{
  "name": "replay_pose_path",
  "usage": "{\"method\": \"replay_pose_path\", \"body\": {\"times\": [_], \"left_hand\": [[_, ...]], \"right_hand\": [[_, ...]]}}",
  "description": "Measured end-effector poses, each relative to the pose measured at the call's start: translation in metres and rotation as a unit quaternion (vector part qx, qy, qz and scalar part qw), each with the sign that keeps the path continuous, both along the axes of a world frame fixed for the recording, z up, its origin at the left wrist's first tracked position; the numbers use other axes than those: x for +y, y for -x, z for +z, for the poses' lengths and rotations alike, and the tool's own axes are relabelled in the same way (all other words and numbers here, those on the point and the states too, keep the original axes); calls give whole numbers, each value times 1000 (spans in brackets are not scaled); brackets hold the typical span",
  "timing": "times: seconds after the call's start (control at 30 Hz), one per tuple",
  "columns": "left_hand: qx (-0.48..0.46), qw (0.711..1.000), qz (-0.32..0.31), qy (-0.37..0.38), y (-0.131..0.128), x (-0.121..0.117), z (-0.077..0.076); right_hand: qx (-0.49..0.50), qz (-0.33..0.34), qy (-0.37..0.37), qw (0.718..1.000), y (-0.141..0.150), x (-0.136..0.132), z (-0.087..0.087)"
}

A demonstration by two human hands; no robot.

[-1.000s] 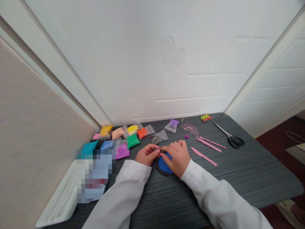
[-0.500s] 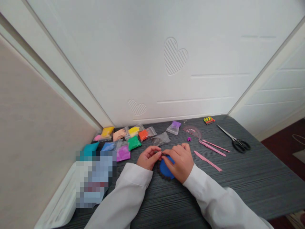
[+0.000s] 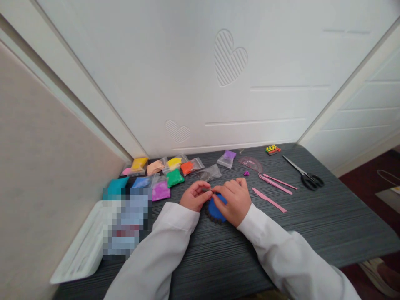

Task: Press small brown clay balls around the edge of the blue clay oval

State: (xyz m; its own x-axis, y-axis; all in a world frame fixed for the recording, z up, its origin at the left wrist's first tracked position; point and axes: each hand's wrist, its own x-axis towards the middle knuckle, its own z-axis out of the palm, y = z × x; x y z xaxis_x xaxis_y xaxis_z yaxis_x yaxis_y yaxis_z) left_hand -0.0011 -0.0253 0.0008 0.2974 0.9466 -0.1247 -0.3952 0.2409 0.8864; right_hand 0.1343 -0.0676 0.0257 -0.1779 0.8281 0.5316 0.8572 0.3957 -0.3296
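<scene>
A blue clay disc lies on the dark table, its near and left edge lined with small dark clay balls. My left hand is at the disc's far left edge, thumb and forefinger pinched together. Over the right part of the disc rests my right hand, its thumb and forefinger meeting the left fingertips. Between the two hands' fingertips is a small dark bit of clay, mostly hidden. The right hand also covers the disc's right edge.
Bags of coloured clay, among them a green one, line the back left. A white tray stands at left. On the right lie a pink clay knife, pink tweezers, a protractor, black-handled scissors and a purple clay bit.
The view has tilted down slightly, so everything sits higher in the picture. Both hands keep their pinch at the disc's far edge, with little visible movement.
</scene>
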Motion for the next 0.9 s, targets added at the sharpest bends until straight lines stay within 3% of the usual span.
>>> {"method": "replay_pose_path", "body": {"times": [0.4,0.5,0.57,0.6,0.67,0.8,0.9], "left_hand": [[-12,999,-1,30,-3,-2,-1],[-18,999,0,36,-3,-3,2],[-23,999,6,35,-2,-3,4],[-25,999,10,34,-1,-2,4],[-29,999,21,32,2,1,5],[-34,997,50,37,9,9,5],[-36,997,58,42,11,11,4]], "right_hand": [[13,3,3,1000,0,0,-1],[74,13,34,997,1,1,1],[167,33,95,981,-1,1,4],[233,48,141,961,-2,1,6],[385,86,239,887,-5,2,9],[642,147,322,680,-11,2,15],[744,175,354,538,-14,5,16]]}}
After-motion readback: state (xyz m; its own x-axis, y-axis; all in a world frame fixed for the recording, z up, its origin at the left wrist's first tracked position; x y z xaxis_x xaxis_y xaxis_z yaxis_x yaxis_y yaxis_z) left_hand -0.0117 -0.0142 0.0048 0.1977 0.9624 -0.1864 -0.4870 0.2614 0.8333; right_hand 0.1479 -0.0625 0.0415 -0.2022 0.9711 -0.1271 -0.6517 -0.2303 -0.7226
